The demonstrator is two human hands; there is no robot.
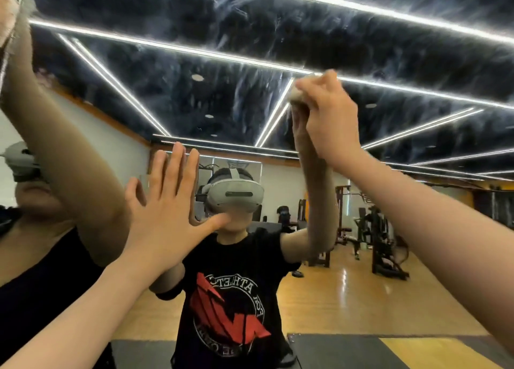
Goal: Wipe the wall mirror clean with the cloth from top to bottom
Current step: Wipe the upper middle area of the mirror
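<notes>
The wall mirror (278, 48) fills nearly the whole view and carries streaky smears across its upper part. My right hand (331, 121) is raised high against the glass and grips a small bunched beige cloth (299, 94), which presses on the mirror; most of the cloth is hidden in my fist. My left hand (167, 201) lies flat on the glass lower down, at left of centre, fingers straight and spread, holding nothing. My own reflection, in a headset and a black T-shirt, shows between my arms.
A vertical mirror seam (11, 48) runs down the far left, with a second reflection beside it. The glass reflects a gym: weight machines (383, 243) at right, wooden floor (347, 299), dark mats, ceiling light strips.
</notes>
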